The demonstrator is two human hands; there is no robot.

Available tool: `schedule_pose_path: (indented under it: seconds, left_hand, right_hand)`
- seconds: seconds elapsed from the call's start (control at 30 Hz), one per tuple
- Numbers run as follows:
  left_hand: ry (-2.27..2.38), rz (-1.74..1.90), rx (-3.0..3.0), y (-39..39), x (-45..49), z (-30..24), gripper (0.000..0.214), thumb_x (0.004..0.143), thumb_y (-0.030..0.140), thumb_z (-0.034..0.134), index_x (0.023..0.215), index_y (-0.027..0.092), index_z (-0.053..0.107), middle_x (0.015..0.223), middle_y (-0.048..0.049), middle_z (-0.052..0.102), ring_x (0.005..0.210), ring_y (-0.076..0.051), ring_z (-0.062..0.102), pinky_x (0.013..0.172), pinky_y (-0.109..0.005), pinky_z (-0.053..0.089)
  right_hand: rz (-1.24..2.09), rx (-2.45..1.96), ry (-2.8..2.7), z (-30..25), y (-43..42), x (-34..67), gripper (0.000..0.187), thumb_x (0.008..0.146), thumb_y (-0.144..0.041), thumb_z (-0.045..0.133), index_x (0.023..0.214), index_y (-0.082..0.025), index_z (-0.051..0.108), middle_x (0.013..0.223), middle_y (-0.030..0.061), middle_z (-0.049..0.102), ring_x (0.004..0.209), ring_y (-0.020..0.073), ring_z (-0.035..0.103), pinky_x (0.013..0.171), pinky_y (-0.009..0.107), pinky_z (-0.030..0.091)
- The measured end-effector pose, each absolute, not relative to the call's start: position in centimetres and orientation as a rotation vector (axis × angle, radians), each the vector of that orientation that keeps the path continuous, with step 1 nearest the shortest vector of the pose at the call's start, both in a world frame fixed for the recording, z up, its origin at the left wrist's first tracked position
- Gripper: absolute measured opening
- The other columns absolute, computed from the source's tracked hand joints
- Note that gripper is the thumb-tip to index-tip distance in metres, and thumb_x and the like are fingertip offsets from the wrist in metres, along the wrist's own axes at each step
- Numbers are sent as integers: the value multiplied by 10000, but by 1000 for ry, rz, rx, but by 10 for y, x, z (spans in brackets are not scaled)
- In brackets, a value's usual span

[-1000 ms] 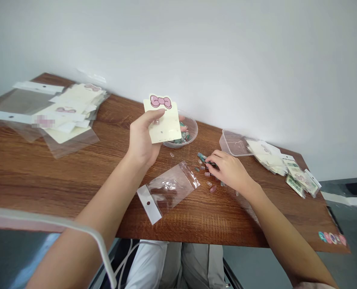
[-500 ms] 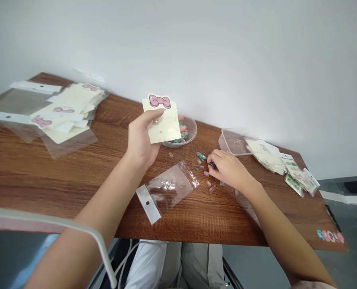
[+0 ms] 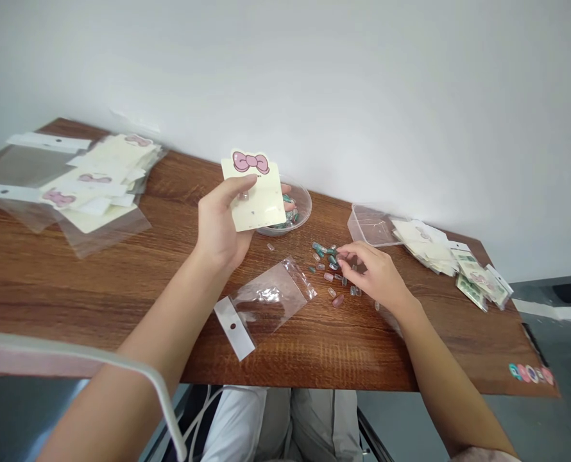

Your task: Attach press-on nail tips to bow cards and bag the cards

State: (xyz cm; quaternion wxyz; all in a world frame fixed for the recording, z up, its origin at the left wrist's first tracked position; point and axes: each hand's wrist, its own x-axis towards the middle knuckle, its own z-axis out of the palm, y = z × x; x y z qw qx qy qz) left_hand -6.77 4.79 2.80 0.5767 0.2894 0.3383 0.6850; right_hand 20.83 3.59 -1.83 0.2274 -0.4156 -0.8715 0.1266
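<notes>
My left hand (image 3: 221, 221) grips a cream card (image 3: 259, 208) with a pink bow on top, thumb across its front and fingers behind. A small clear piece sits on the card by the thumb. Behind it stands a round clear bowl (image 3: 305, 208) with green and clear false nails, partly hidden by the card. Over loose false nails (image 3: 332, 260) on the table, my right hand (image 3: 369, 273) has thumb and forefinger closed in a pinch; what lies between the tips is too small to make out. A clear plastic bag (image 3: 271, 298) with a white header lies flat between my forearms.
More bow cards (image 3: 107, 167) and clear bags (image 3: 35, 160) lie at the left. A clear rectangular box (image 3: 369, 224), a stack of cards (image 3: 423, 244) and packed cards with green nails (image 3: 478, 279) are at the right. A white curved frame (image 3: 136, 366) crosses the lower left.
My right hand has drawn slightly right and back from the pile, showing more of the green nails. My left hand still holds the card; the view has shifted a little.
</notes>
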Motion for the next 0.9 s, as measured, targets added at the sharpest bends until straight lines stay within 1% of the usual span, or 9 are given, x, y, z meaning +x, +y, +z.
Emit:
schedule_pose_path:
  seconds: [0.13, 0.27, 0.43, 0.53, 0.6, 0.67, 0.73, 0.83, 0.9]
  left_hand:
    - [807, 1595, 667, 46, -66, 31, 196, 772, 295, 671, 940, 196, 695, 941, -120, 783, 1177, -395, 722, 892, -479, 659]
    - [766, 1597, 671, 42, -64, 37, 117, 815, 234, 653, 902, 200, 723, 888, -98, 791, 1206, -412, 696, 901, -527, 658]
    - [747, 1624, 627, 40, -61, 41, 153, 820, 167, 640, 934, 226, 722, 876, -43, 774, 1144, -362, 717, 940, -511, 645]
    - [791, 1631, 656, 43, -60, 37, 120, 830, 188, 635, 903, 179, 729, 890, -73, 764, 1099, -352, 727, 952, -518, 637]
    - [802, 1673, 672, 45, -60, 34, 133, 828, 189, 618, 885, 137, 726, 894, -97, 742, 1062, -356, 741, 953, -564, 620]
    - [782, 1712, 676, 46, -59, 33, 130, 816, 174, 607, 868, 122, 715, 898, -105, 716, 1034, -360, 750, 959, -595, 601]
    - [774, 1713, 671, 46, -58, 34, 110, 798, 157, 610, 842, 125, 705, 902, -102, 701, 1008, -357, 753, 960, -593, 595]
    - [801, 1716, 660, 44, -55, 38, 92, 770, 149, 611, 805, 135, 694, 899, -94, 688, 937, -346, 750, 924, -585, 607]
    - [837, 1716, 656, 44, -54, 41, 86, 757, 158, 614, 790, 136, 691, 879, -96, 670, 899, -350, 746, 902, -596, 608]
  right_hand:
    - [342, -1138, -2293, -21, 31, 213, 182, 1007, -207, 543, 1085, -249, 701, 1015, 60, 765, 903, 203, 728, 849, 364, 580]
    - [418, -1172, -2177, -25, 25, 218, 172, 1002, -220, 563, 1044, -264, 724, 1004, 48, 790, 914, 209, 743, 861, 378, 585]
    - [604, -1245, -2029, -36, 22, 224, 97, 968, -235, 635, 970, -240, 732, 936, 33, 793, 819, 185, 745, 777, 335, 594]
    - [754, -1305, -1880, -40, 23, 226, 60, 936, -282, 698, 926, -230, 724, 877, 27, 792, 778, 190, 755, 745, 332, 596]
    - [865, -1324, -1753, -40, 23, 227, 117, 923, -344, 729, 925, -228, 718, 857, 32, 796, 790, 205, 768, 730, 337, 600]
    - [995, -1336, -1630, -37, 22, 227, 184, 914, -410, 741, 940, -230, 710, 923, 51, 814, 829, 221, 781, 711, 341, 609]
    - [1091, -1358, -1580, -33, 21, 228, 212, 911, -443, 739, 945, -235, 707, 1055, 73, 821, 890, 232, 786, 713, 348, 614]
    - [1105, -1386, -1663, -27, 19, 230, 187, 917, -427, 728, 923, -241, 713, 1183, 79, 800, 922, 227, 769, 736, 360, 597]
    - [1086, -1383, -1723, -25, 17, 231, 164, 936, -408, 704, 922, -244, 710, 1221, 71, 785, 874, 207, 754, 727, 359, 578]
